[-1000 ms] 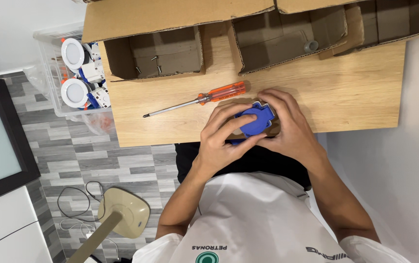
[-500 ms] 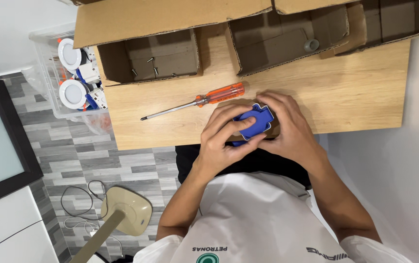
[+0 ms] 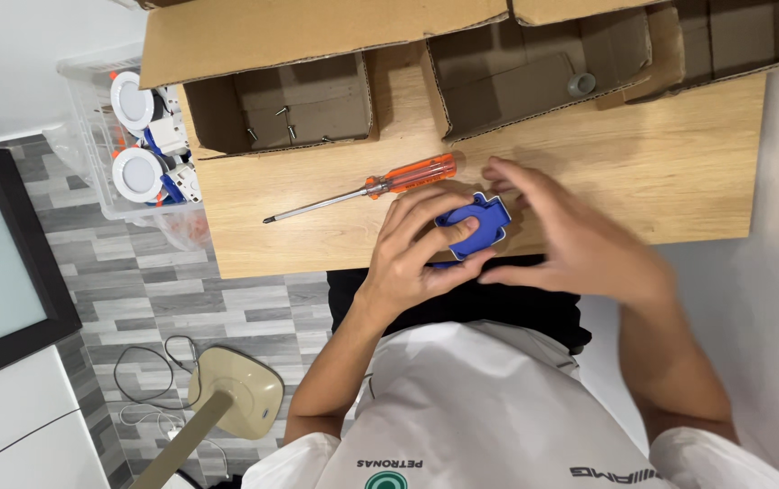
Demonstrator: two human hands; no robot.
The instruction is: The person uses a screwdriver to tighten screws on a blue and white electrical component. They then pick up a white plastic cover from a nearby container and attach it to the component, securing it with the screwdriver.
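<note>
My left hand grips a small blue plastic housing just above the near edge of the wooden table. My right hand hovers beside it on the right, fingers spread, fingertips close to the blue part but holding nothing. A screwdriver with an orange handle lies on the table just beyond my left hand, its tip pointing left.
Three open cardboard boxes line the table's far side; the left box holds a few screws, the middle box a small grey fitting. A clear bin of white round lamps sits left of the table. A beige stand base rests on the floor.
My right hand has come off the blue housing and opened, moving slightly right. My left hand keeps its hold.
</note>
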